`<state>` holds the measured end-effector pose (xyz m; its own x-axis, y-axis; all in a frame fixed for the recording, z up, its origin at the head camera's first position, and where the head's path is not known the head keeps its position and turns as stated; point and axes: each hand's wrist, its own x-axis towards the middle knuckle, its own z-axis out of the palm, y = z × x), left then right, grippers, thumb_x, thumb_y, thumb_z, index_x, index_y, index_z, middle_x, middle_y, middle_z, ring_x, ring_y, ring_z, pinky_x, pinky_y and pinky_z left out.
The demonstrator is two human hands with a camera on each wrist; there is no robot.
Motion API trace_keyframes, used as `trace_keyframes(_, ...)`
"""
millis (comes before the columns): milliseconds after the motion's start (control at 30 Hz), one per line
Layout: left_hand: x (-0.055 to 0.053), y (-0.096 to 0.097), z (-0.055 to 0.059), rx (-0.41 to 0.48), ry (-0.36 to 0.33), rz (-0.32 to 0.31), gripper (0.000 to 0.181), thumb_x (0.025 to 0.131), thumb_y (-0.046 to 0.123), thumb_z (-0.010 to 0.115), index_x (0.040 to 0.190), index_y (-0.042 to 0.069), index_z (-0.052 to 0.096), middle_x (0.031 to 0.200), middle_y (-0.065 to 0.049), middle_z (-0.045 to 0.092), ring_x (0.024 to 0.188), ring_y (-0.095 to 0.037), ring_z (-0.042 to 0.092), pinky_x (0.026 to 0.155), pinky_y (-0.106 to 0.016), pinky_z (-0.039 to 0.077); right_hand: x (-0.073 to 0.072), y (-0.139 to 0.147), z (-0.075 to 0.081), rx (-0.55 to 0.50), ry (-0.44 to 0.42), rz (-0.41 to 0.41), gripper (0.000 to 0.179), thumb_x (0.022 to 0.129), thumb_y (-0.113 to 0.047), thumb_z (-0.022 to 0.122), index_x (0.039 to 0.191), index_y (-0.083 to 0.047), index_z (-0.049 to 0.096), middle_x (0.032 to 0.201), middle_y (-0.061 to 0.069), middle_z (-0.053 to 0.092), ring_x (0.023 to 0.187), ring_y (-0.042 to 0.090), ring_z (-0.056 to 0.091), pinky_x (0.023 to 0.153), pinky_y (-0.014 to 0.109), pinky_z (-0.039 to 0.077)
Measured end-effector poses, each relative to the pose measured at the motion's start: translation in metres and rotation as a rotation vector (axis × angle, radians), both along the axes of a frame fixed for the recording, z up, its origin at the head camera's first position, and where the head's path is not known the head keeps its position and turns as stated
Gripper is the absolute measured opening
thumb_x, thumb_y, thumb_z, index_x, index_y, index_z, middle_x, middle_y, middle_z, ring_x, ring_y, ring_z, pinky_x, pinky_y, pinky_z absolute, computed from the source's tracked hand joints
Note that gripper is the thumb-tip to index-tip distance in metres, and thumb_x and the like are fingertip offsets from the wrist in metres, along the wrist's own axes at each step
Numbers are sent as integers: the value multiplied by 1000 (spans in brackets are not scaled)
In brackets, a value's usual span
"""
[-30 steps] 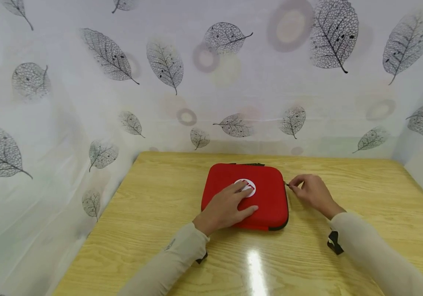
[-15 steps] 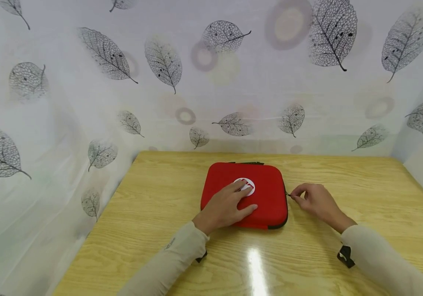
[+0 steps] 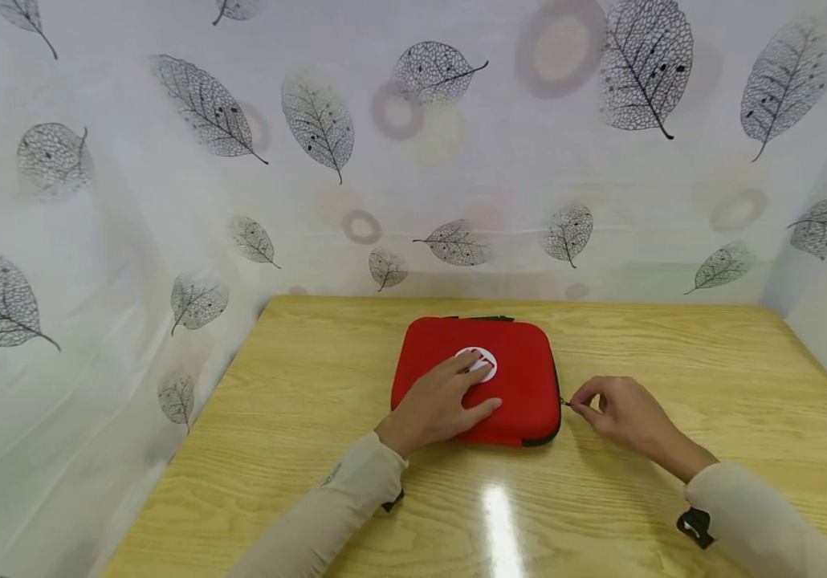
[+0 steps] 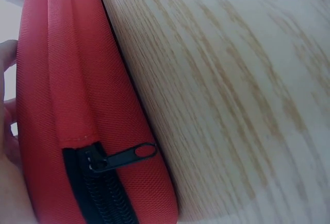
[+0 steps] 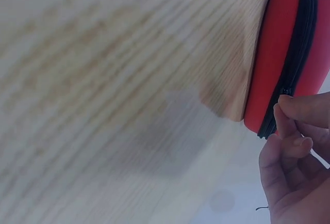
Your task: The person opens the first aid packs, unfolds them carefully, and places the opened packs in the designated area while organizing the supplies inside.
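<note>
A red zippered case [image 3: 522, 401] with rounded corners and a white round emblem [image 3: 489, 363] lies flat on the wooden table. My left hand [image 3: 437, 404] rests on its lid with fingers spread, partly covering the emblem. At the case's right side, my right hand [image 3: 619, 411] pinches a small zipper pull [image 3: 567, 403] between thumb and forefinger. In the right wrist view, the black zipper [image 5: 299, 38] runs along the side up to the pinching fingers. A second black zipper pull [image 4: 126, 158] hangs loose on the near side in the left wrist view.
The wood-grain table [image 3: 298, 401] extends around the case. Behind and to the left hangs a pale curtain [image 3: 312, 233] with a leaf print. A black strap [image 3: 695, 527] is on the right wrist, below the sleeve [image 3: 753, 514].
My right hand has moved toward me along the case's right side, drawing the zipper pull with it. My left hand stays resting on the lid.
</note>
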<state>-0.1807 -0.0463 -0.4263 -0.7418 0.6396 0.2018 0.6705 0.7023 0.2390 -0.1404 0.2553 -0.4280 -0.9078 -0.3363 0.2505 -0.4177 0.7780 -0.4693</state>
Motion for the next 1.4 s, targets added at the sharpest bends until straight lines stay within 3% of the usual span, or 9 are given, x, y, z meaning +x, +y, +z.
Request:
trace_keyframes(433,0,0,-3,0,-5,12,57,98,52,60,143,18,60,150,-5,50,130,-20,53,107,-32,46,17,-3,-1,-52,-1,50,12,81,0,81,82,-13,78,78,-11,69,54,-3,43,49,22,40)
trace_keyframes(767,0,-1,-3,-11,4,14,57,98,52,60,143,17,60,149,-4,50,128,-20,54,105,-31,47,28,-8,-1,-82,-51,66,16,81,2,79,82,-14,77,76,-14,67,52,-3,42,47,22,40)
trace_keyframes(1400,0,0,-2,-8,11,5,56,98,52,59,143,18,60,150,-4,49,128,-19,54,107,-31,45,38,-20,-3,-165,-45,199,15,83,-1,80,83,-16,76,77,-11,68,54,-4,43,47,21,41)
